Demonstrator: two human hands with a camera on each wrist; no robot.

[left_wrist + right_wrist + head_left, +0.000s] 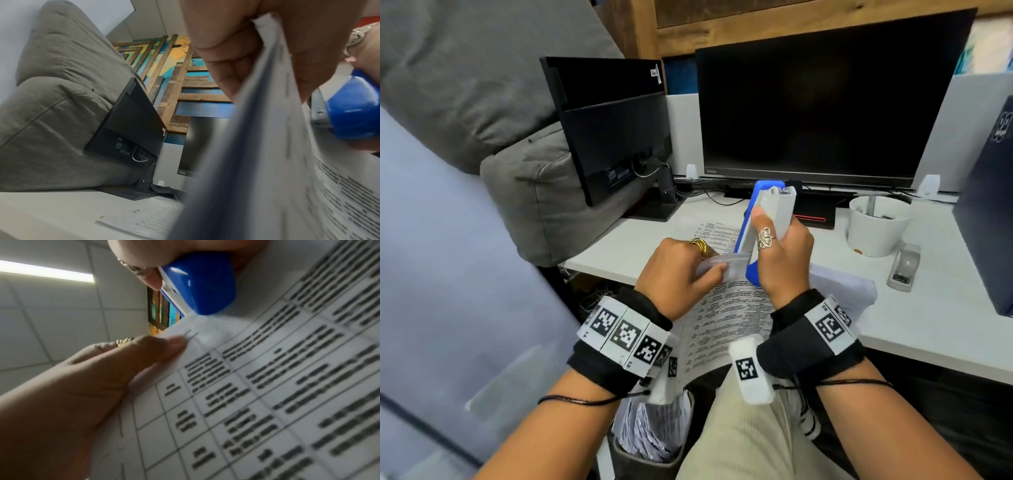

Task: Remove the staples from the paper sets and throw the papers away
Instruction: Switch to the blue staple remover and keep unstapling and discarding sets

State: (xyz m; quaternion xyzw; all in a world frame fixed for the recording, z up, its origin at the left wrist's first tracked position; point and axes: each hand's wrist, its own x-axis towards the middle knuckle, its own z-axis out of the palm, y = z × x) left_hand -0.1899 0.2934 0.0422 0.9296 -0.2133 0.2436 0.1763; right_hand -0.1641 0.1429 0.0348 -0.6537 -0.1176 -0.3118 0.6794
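Two monitors on white bench [914, 308]: big one [822, 102] facing the person, second [613, 126] turned back-on at left against grey cushion [524, 178]. Bin [650, 442] by the knee below bench edge, stuffed with printed sheets. White cup [876, 226] at right, grey stapler [904, 267] just beside it. Paper set [722, 318] held above bench edge over the lap, long axis running from the hands toward the person, top corner up by the hands, printed table facing up. More sheets lie flat on bench beneath. Left hand [678, 274] pinches the set's top corner, thumb on top, fingers curled under. Right hand [780, 253] wrapped round blue-and-white staple tool [763, 226], long axis tilted upward away from the person, blue lower end at the pinched corner. Two thin staple lines [190, 335] near left thumb tip.
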